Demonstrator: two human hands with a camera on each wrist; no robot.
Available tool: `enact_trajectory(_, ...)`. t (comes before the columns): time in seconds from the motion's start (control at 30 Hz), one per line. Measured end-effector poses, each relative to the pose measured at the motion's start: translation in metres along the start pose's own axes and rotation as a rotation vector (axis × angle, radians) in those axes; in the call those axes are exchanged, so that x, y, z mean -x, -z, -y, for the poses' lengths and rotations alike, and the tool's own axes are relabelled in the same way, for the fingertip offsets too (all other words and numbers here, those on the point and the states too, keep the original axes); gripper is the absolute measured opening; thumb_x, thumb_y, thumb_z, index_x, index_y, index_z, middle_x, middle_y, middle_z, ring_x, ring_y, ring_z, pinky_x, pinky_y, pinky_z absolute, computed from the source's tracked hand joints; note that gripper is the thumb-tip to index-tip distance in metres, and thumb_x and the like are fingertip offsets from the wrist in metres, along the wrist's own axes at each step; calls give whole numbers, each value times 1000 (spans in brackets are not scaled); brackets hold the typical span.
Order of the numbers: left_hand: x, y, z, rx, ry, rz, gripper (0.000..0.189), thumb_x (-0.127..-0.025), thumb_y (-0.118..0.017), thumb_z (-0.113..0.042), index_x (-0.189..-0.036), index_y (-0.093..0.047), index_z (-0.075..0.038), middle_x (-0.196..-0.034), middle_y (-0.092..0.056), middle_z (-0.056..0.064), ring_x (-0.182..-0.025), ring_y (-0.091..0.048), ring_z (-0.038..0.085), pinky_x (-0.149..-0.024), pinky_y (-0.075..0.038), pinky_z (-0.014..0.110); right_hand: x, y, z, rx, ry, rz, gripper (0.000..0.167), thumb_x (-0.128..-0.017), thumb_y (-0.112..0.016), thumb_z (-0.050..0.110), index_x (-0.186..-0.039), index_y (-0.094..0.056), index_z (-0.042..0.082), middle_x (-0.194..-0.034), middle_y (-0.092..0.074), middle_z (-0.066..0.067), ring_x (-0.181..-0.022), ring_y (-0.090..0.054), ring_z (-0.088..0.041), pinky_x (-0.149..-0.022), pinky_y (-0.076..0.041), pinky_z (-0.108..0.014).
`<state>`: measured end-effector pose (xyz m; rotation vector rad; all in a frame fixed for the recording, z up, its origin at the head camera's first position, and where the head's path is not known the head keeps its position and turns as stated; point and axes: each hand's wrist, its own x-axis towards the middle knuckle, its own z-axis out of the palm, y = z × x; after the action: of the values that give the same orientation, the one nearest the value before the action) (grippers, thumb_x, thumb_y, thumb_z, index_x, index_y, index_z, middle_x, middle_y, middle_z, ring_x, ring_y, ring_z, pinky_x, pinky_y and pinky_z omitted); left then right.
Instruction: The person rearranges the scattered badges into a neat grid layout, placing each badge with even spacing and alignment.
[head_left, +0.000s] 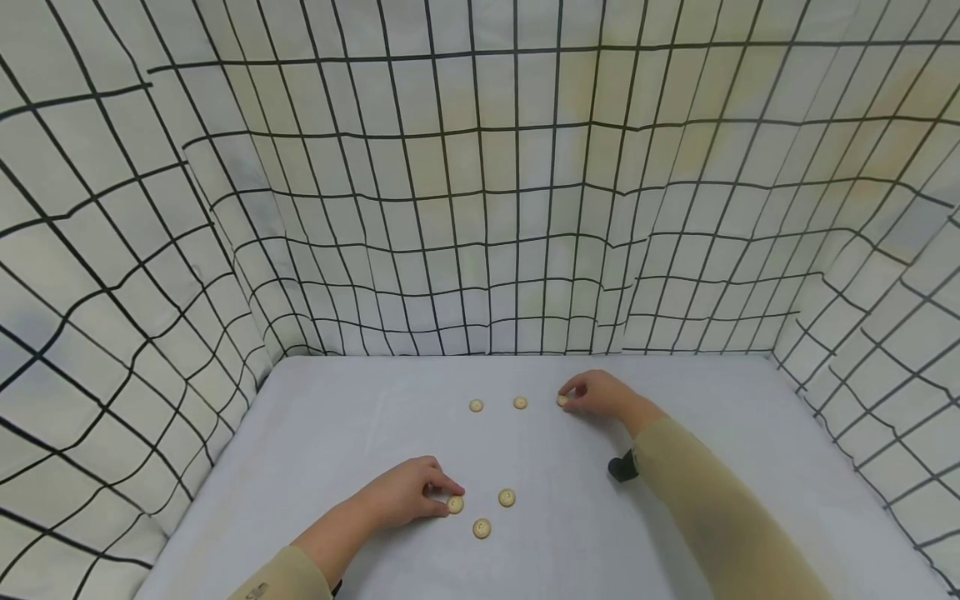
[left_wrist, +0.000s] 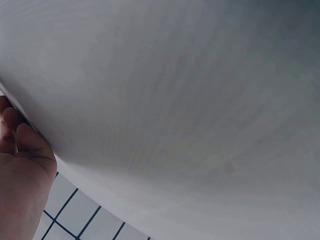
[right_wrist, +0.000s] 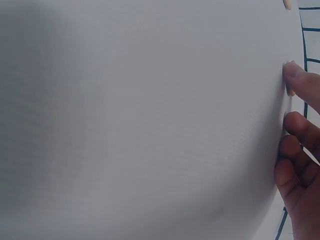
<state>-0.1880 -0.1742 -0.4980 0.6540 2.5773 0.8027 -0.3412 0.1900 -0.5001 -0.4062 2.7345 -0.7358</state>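
Note:
In the head view, my left hand (head_left: 405,493) is low over the white table and pinches a small round cream disc (head_left: 454,504) between thumb and forefinger. Farther off to the right, my right hand (head_left: 597,393) pinches a similar disc (head_left: 562,401) at the table surface. That disc (right_wrist: 290,90) shows partly behind a fingertip in the right wrist view, the other fingers curling at the cloth. Only the curled left hand (left_wrist: 25,165) appears in the left wrist view; its disc is hidden there. The near discs carry a ring and a dark mark.
Two discs, one at left (head_left: 476,406) and one at centre (head_left: 520,402), lie in a row left of my right hand. Nearer me are two more, an upper disc (head_left: 507,497) and a lower disc (head_left: 482,528). Black-gridded white curtains (head_left: 517,200) surround the white-covered table (head_left: 337,400).

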Motion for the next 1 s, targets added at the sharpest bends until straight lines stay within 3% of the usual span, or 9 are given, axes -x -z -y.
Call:
enact_trajectory(0.43, 1, 1, -1, 5, 5, -3, 26, -83, -80, -24, -109, -78, -27, -90, -54, -12, -77, -47, 7, -70, -41, 27, 5, -1, 2, -6, -6, -6, 33, -84, -79, 30, -116, -75, 22, -107, -64, -3, -97, -54, -20, -89, -45, -43)
enact_trajectory(1.0, 2, 2, -3, 15, 19, -6, 26, -83, -81, -23, -108, -78, -26, -90, -55, -11, -77, -47, 8, -70, -41, 28, 13, 0, 1, -20, 2, -22, 37, -83, -81, 30, -118, -74, 25, -92, -60, 2, -84, -52, -18, -71, -45, -33)
